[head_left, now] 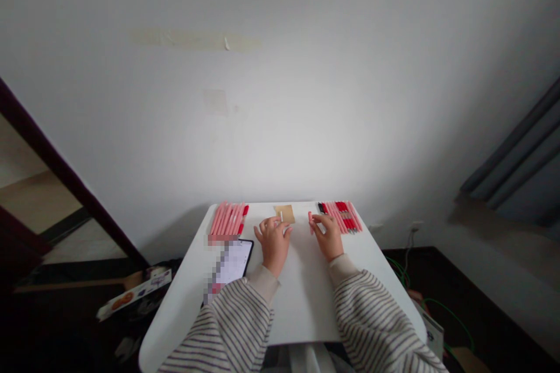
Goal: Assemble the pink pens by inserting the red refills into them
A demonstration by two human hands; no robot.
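Note:
My left hand [273, 239] rests on the white table [301, 297] with its fingers curled round a small white stick-like piece. My right hand [326, 234] is closed on a pink pen [310, 222] at the left edge of a row of pink and red pens [342, 215]. Between the hands, a little farther back, lies a small brown card [285, 213]. A second row of pink pens [228, 220] lies to the left of my left hand.
A phone [233, 266] with a lit screen lies on the table by my left sleeve. The table stands against a white wall. A box [133, 294] and clutter lie on the dark floor at left, cables [431, 303] at right.

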